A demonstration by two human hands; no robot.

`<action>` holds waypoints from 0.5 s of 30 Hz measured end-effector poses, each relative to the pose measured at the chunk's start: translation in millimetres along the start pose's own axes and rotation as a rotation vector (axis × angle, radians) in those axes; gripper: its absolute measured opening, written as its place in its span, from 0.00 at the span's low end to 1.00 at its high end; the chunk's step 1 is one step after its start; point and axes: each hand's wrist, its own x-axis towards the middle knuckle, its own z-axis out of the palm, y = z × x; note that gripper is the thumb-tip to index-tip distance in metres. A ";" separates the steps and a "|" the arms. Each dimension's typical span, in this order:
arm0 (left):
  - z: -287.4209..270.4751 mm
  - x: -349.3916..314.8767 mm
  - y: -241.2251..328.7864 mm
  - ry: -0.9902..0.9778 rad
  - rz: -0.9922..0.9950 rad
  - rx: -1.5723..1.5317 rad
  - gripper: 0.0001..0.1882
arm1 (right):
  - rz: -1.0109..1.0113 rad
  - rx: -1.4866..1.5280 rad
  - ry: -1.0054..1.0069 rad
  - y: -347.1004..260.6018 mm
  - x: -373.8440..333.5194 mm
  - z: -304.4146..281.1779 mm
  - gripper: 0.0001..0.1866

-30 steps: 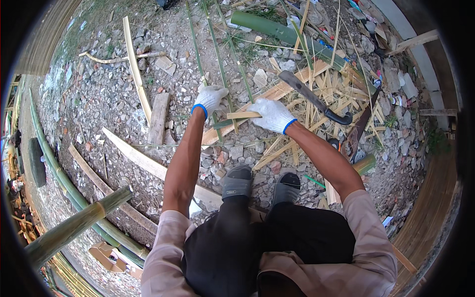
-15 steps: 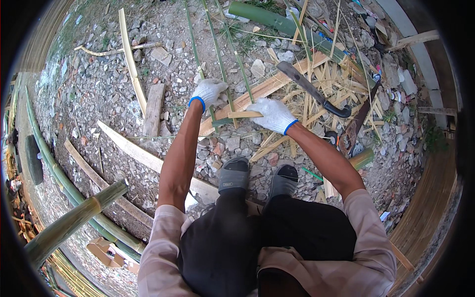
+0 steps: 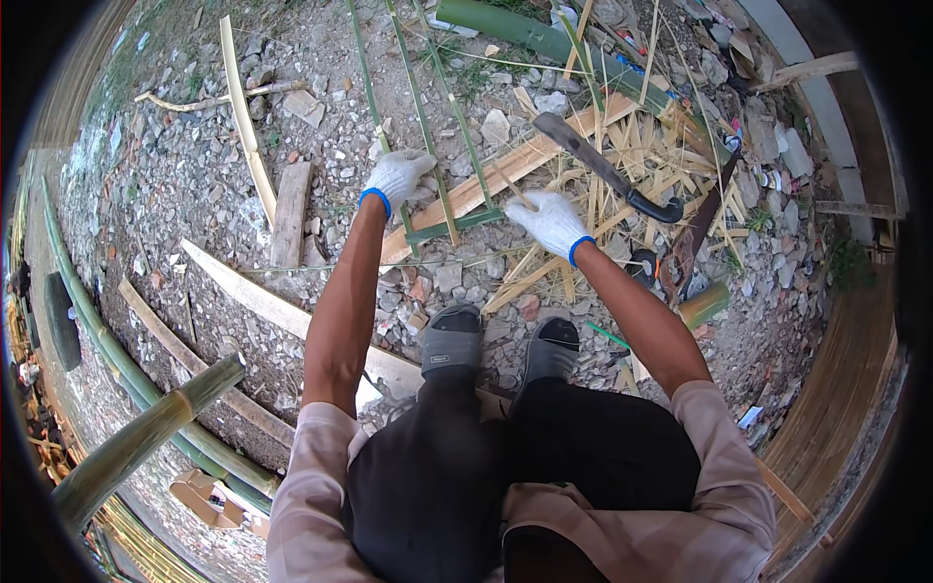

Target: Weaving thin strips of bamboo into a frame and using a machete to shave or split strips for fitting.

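Observation:
Three long, thin green bamboo strips (image 3: 417, 99) run away from me over stony ground. A short green bamboo crosspiece (image 3: 457, 226) lies across their near ends. My left hand (image 3: 398, 179), in a white glove with a blue cuff, is over the left and middle strips; its fingers reach rightward, apart from the thumb, with nothing seen in them. To the right of the crosspiece, my gloved right hand (image 3: 552, 227) pinches a short pale bamboo slat (image 3: 514, 188) that points up and away. Beneath the strips lies a wide split bamboo board (image 3: 466, 194).
A machete (image 3: 607, 167) with a dark hooked handle rests on a pile of bamboo offcuts (image 3: 646, 165) at right. Behind it lies a thick green bamboo pole (image 3: 525, 34). Split slats (image 3: 251, 126) and another bamboo pole (image 3: 155, 437) are at left. My sandalled feet (image 3: 453, 335) are close below.
The slat in my right hand has swung from lying level beside the crosspiece to pointing up and away. My right hand has moved slightly right, uncovering the crosspiece's end. My left fingers have lifted.

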 end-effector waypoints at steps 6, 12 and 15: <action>0.1 1.6 -2.1 -0.016 0.012 -0.049 0.15 | 0.121 0.257 -0.176 6.2 12.5 18.9 0.25; 1.2 4.4 -8.4 0.016 0.026 -0.100 0.14 | 0.142 0.201 -0.197 -1.1 10.0 16.5 0.24; -2.0 6.1 -9.9 -0.049 0.026 -0.112 0.16 | 0.152 0.200 -0.233 -3.3 10.5 13.4 0.24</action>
